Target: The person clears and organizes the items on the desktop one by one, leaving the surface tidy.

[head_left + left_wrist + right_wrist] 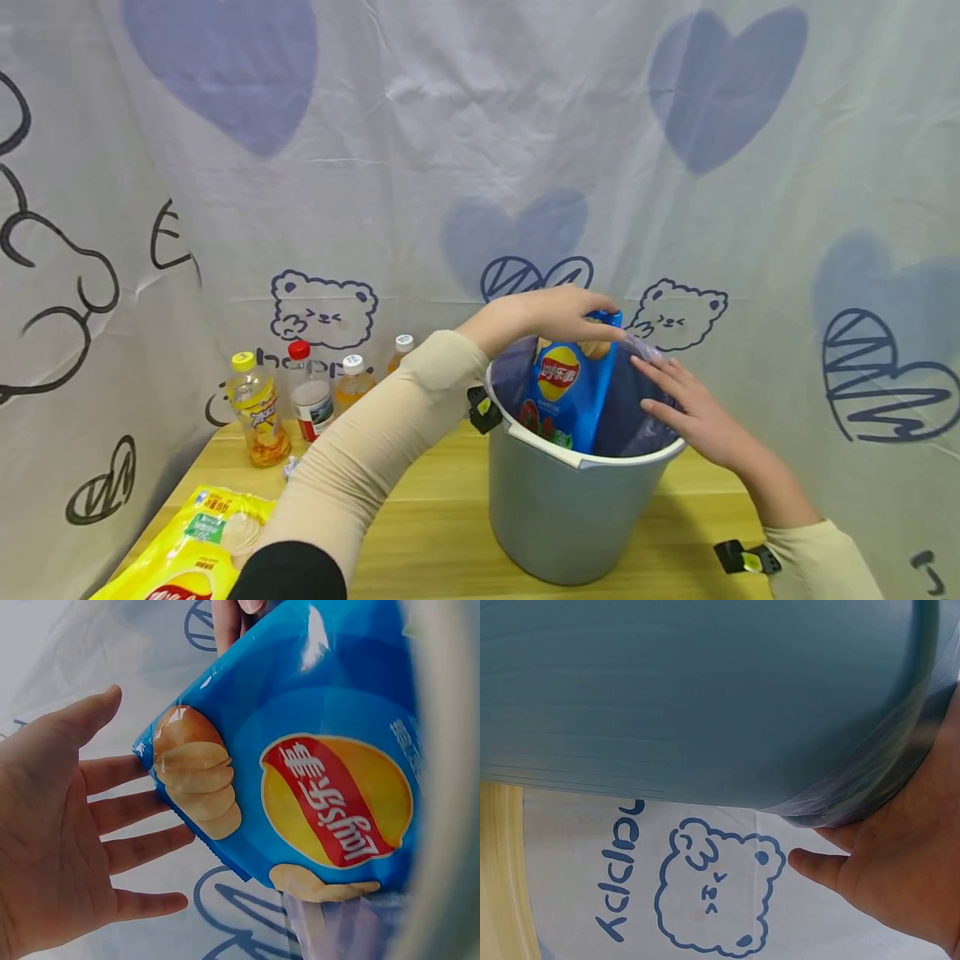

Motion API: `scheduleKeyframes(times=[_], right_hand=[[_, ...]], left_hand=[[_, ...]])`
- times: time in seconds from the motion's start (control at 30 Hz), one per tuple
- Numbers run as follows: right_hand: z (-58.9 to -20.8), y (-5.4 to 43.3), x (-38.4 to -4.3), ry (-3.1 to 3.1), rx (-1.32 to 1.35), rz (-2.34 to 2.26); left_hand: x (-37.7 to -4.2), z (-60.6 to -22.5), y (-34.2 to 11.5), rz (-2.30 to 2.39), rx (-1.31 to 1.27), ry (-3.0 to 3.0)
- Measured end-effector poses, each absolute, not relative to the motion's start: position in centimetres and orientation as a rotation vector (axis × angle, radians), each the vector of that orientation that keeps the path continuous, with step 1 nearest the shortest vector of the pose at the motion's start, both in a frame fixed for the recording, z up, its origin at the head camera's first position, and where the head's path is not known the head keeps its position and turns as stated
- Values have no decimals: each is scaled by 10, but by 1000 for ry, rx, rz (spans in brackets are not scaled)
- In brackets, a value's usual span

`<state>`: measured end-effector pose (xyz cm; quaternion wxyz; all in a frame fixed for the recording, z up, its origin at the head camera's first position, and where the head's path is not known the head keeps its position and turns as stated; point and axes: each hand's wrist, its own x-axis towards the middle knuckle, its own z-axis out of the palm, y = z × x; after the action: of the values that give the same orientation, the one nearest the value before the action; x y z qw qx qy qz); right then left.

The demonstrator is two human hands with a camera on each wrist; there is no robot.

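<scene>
A blue Lay's chip bag (556, 379) stands upright in a grey bin (562, 508) lined with a thin purple plastic bag (633, 408). Over the bin's mouth reaches my left hand (551, 312), right at the top of the chip bag. In the left wrist view that hand (82, 817) has spread, straight fingers, some meeting the edge of the chip bag (337, 697). My right hand (697, 417) rests at the bin's right rim on the purple liner, fingers extended. The right wrist view has the right hand (900, 862) beside the liner edge, its other fingers partly hidden.
At the back left of the wooden table (420, 508) stand several drink bottles, among them a yellow-capped bottle (258, 412) and a red-capped bottle (311, 396). A yellow chip bag (202, 533) lies at the front left. A printed cloth (420, 167) hangs behind.
</scene>
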<state>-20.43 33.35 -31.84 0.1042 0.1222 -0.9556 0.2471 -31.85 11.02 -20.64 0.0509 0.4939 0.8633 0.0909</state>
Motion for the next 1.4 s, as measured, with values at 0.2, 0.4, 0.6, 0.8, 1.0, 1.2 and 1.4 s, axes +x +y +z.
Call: scheduleKeyframes(times=[0.2,0.4,0.6,0.8,1.0,1.2,1.4], right_hand=[[-317,337,-202,-2817,361,747],[-314,338,-201,-2814,375,760],[-316,338,-199,-2817,364,775],[-316,338,-197,-2816,362,776],[-315,336,-195,-2822,350,782],[-315,333,-193,-2820,355,791],[-315,333,-193,-2818,351,789]], left_hand=[[-306,-209,89,308,1580,2634],[-295,-206,73,285,1790,2736],[-294,-198,62,283,1956,2872],[-291,-194,58,222,2021,2965],[-281,-198,63,-31,2104,3006],[-280,-188,53,-11,2100,3159],[-282,-174,41,220,2141,3240]])
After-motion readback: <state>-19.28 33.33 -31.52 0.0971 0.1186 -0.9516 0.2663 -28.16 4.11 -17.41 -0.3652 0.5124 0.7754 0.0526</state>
